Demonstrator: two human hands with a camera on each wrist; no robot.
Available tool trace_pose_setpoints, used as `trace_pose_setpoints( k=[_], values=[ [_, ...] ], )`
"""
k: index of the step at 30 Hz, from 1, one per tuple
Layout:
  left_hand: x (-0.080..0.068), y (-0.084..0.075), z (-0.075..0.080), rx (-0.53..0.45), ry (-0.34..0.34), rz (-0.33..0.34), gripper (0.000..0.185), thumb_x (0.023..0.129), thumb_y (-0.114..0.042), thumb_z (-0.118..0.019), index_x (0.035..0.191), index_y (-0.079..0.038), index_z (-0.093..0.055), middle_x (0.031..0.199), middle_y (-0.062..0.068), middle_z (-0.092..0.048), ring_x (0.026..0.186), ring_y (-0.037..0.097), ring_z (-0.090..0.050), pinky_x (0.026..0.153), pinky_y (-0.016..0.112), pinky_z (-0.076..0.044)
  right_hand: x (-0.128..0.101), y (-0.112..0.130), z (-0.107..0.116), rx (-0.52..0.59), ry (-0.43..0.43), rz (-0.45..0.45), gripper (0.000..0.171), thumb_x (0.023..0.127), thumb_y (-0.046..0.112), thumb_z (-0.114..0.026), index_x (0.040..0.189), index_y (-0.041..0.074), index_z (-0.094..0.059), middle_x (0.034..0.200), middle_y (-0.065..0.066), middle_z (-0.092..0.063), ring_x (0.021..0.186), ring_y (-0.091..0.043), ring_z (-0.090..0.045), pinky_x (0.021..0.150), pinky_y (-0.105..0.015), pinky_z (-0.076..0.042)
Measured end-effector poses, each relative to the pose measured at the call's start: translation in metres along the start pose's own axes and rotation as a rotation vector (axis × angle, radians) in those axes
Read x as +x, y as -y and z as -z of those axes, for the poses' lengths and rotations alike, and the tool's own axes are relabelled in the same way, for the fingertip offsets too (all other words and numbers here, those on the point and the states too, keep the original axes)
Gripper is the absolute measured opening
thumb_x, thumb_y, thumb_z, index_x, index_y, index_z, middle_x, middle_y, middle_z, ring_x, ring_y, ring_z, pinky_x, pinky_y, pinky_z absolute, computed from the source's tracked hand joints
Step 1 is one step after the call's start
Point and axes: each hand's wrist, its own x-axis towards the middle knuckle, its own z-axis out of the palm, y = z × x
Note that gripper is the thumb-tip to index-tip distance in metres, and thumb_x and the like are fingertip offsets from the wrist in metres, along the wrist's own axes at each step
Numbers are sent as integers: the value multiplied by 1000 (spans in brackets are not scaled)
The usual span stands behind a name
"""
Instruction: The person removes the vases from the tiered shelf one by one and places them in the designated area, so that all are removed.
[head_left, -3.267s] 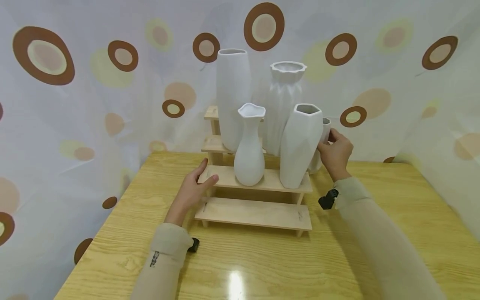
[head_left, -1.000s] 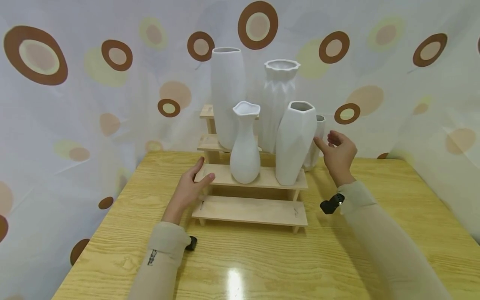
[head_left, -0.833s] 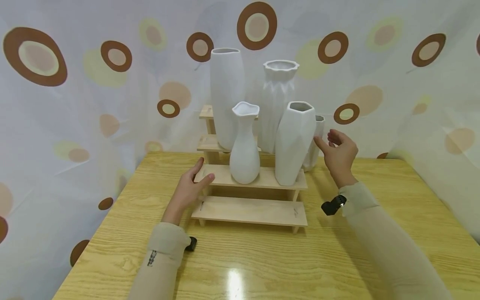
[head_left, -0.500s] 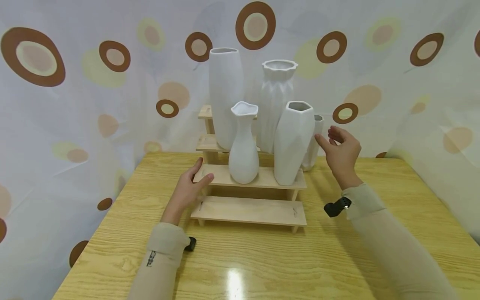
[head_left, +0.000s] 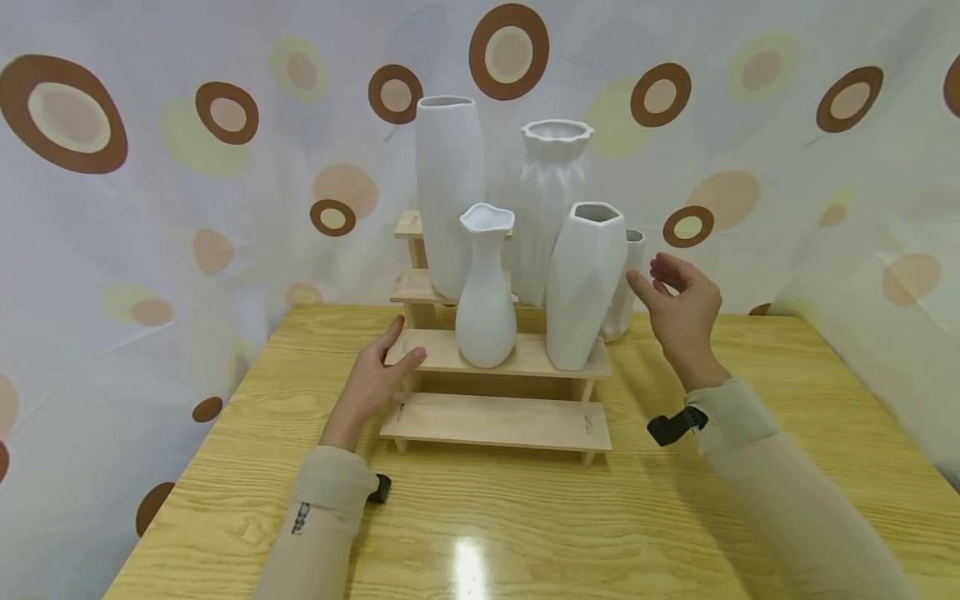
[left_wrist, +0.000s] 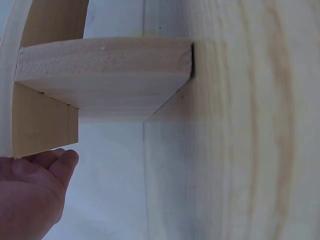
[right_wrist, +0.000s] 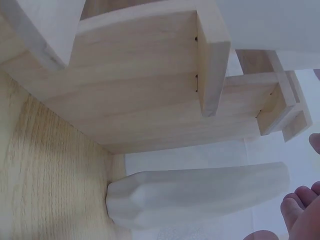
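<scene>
My left hand [head_left: 367, 379] grips the left end of a stepped wooden display stand [head_left: 495, 419], thumb over one shelf board. Its fingertips [left_wrist: 64, 167] show beneath a board in the left wrist view. At the right side, my right hand [head_left: 684, 312] has its thumb and fingers apart, holding nothing. Just left of it, a slim white vase [head_left: 618, 318] stands on the table, partly hidden behind a faceted white vase [head_left: 585, 292]. The right wrist view shows that slim vase [right_wrist: 200, 197] beside the stand, with fingers [right_wrist: 300, 210] near its top.
A fluted-mouth white vase [head_left: 486, 317] shares a shelf with the faceted one. Behind them rise a tall smooth vase [head_left: 450, 183] and a ruffled-rim vase [head_left: 553, 192]. The lowest board sits in front, on a wooden table [head_left: 480, 517] against a patterned cloth backdrop [head_left: 270, 183].
The right hand has let go of the slim vase behind the faceted one and moved slightly right, its fingers spread. The left hand stays on the stand; the head view has shifted slightly.
</scene>
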Motion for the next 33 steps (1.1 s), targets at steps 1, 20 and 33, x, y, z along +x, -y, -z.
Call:
trace_pose_setpoints(
  k=[1,20,33],
  values=[
    [0,0,0,1,0,0,86,95,-51,-62,158,-11,-20,163,-1,-16,147,15,-12,119,41,-17,-1,1,0,3,1,1,52,86,26,-80,129,3,-64,123,-12,-63,112,-23,-59,95,-26,-49],
    [-1,0,0,6,-7,-6,86,95,-49,-62,158,-8,-20,162,-4,-17,148,16,-13,119,41,-17,-26,29,8,156,41,72,44,85,16,-80,124,1,-67,114,-6,-67,109,-24,-61,91,-21,-50],
    [-2,-8,0,-25,24,3,77,100,-34,-61,158,-7,-18,162,2,-14,148,21,-10,118,43,-17,-46,36,14,308,77,47,39,85,7,-79,121,-1,-68,111,-8,-67,106,-22,-61,83,-17,-52]
  ],
)
